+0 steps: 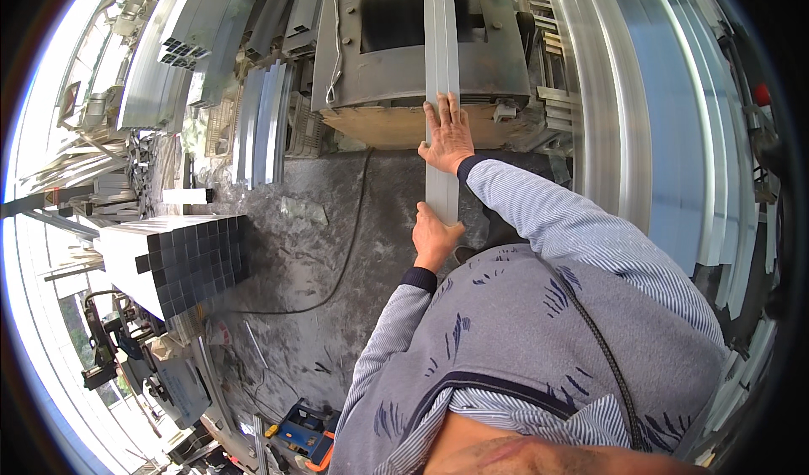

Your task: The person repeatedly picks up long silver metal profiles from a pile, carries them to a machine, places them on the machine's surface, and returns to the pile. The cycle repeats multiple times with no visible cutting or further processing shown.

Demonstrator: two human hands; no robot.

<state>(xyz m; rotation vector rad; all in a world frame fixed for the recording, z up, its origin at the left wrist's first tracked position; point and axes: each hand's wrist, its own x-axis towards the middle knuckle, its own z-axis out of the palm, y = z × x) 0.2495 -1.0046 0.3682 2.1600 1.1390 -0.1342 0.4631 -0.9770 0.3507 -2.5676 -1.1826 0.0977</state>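
A long silver aluminium profile [441,49] lies lengthwise across a dark grey machine table [497,45], its near end sticking out over the floor toward me. My right hand [447,134] lies flat with spread fingers on the profile at the table's front edge. My left hand [434,237] grips the profile's near end from below and from the left side. Both arms wear striped blue sleeves under a grey vest.
A stack of square aluminium tubes [173,260] lies at the left on the dark floor [320,247]. More profiles [261,121] lean at the upper left and long sheets [640,96] at the right. A black cable [350,247] crosses the floor. A blue tool [305,431] sits low.
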